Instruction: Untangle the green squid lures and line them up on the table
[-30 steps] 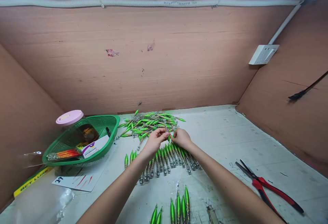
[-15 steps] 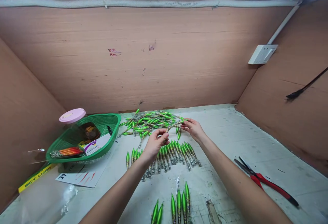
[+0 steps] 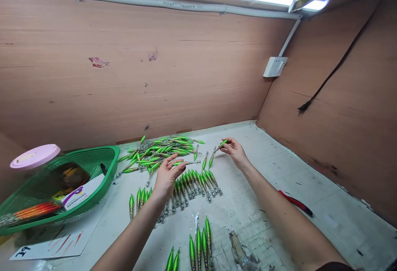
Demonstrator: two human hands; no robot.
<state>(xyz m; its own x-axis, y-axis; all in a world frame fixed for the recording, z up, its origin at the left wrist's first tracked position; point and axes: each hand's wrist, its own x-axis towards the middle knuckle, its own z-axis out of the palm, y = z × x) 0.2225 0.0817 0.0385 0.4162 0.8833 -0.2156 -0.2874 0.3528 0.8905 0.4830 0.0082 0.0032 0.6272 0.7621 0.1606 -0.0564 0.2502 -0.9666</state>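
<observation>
My right hand [image 3: 235, 153] pinches a green squid jig [image 3: 221, 144], its hooked end pointing down to the left. Another green squid jig [image 3: 211, 160] touches or hangs by that hooked end; I cannot tell which. My left hand [image 3: 166, 176] has thumb and fingers apart. One squid jig [image 3: 190, 163] shows at its fingertips, seemingly lying behind them. A tangled pile of squid jigs [image 3: 164, 149] lies just beyond my left hand. Below the hands, a row of squid jigs [image 3: 194, 184] is lined up side by side, partly hidden by my left forearm.
At left stands a green basket [image 3: 114, 167] with a pink-lidded jar [image 3: 35, 156] and orange jigs [image 3: 37, 211]. Red-handled pliers [image 3: 296, 203] are partly behind my right forearm. More squid jigs [image 3: 201, 244] lie near the front. Wooden walls [image 3: 186, 77] enclose the table.
The view has turned to the right. My hands have moved apart, and my left fingers have opened near the pile. My right hand has drawn its jig away from the pile to the right.
</observation>
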